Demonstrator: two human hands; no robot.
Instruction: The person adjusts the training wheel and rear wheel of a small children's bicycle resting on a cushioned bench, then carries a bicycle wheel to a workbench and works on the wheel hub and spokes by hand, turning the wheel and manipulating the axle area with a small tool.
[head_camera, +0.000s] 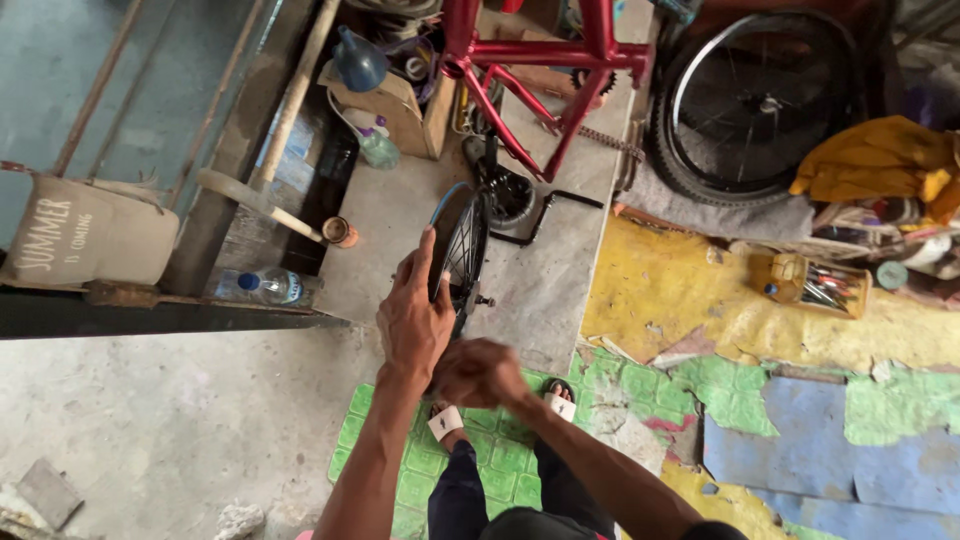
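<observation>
A small bike wheel (462, 245) stands up on its edge in the middle of the frame, on the grey floor (160, 420). The left hand (413, 318) wraps around the top of its tyre, thumb up, and holds it so it does not fall over. The right hand (480, 372) is curled into a fist just below, low on the wheel, but it is blurry, so I cannot tell if it holds anything.

The person's feet in sandals (447, 421) rest on a green mat (380, 440) right under the hands.

Just above the wheel, at the top middle, a red bike frame (545, 60) stands very close, with a black pedal arm (560, 205) beside the wheel. That side is tight. A bigger wheel (750, 100) leans at the upper right, near a yellow cloth (880, 160). A water bottle (268, 285) lies to the left. The lower left floor has the most room.
</observation>
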